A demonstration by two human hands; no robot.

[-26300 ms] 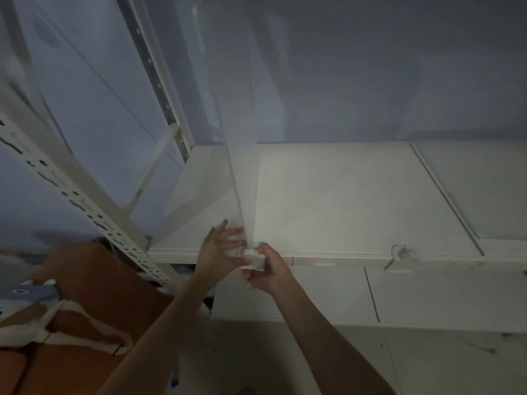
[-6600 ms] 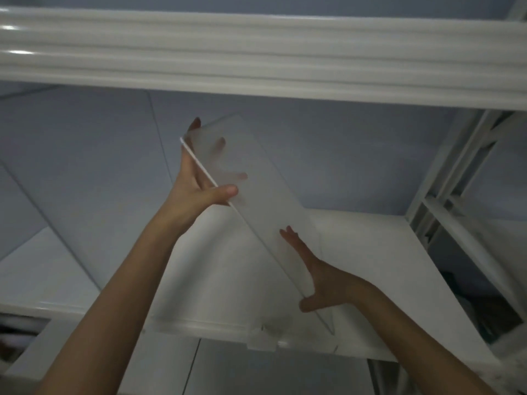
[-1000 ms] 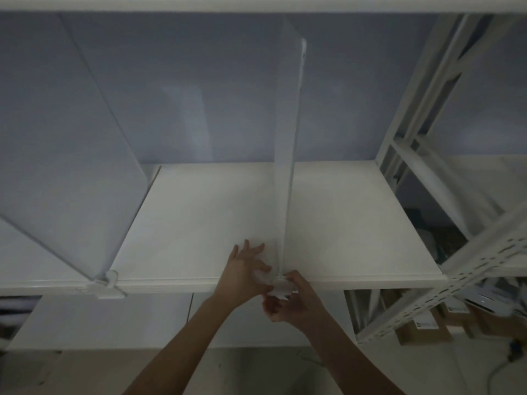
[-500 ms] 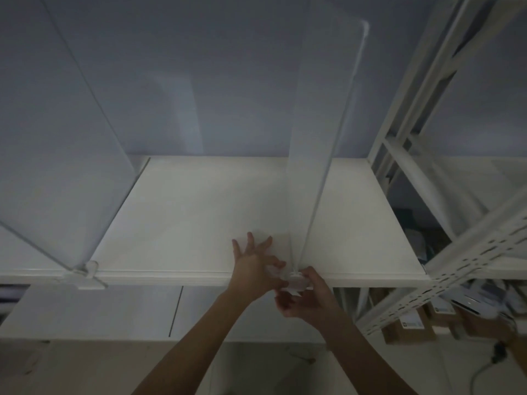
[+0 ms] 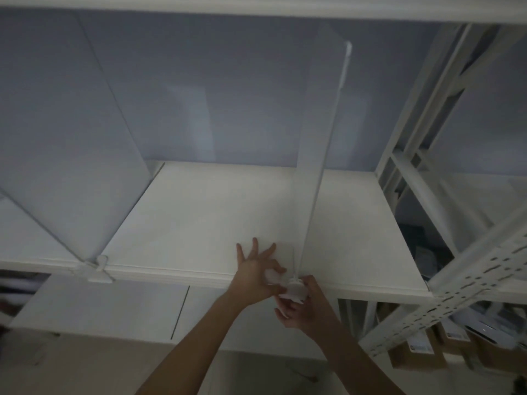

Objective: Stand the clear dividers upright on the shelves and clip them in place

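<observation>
A clear divider (image 5: 322, 132) stands upright on the white shelf (image 5: 199, 223), its front edge reaching the shelf's front lip. At its foot sits a white clip (image 5: 296, 290). My right hand (image 5: 306, 306) is closed around that clip from below and the right. My left hand (image 5: 256, 273) rests against the divider's lower left side, fingers spread on the shelf, thumb near the clip. A second clear divider (image 5: 68, 155) stands at the left, held by its own clip (image 5: 98, 269).
A white perforated rack upright (image 5: 462, 283) and cross braces rise at the right. Cardboard boxes (image 5: 416, 354) sit low behind it. The shelf above (image 5: 256, 10) runs across the top. A lower white shelf (image 5: 99, 312) lies beneath.
The view has shifted, so the divider now appears further right and leaning. Both hands stay at its foot, the right one still on the clip.
</observation>
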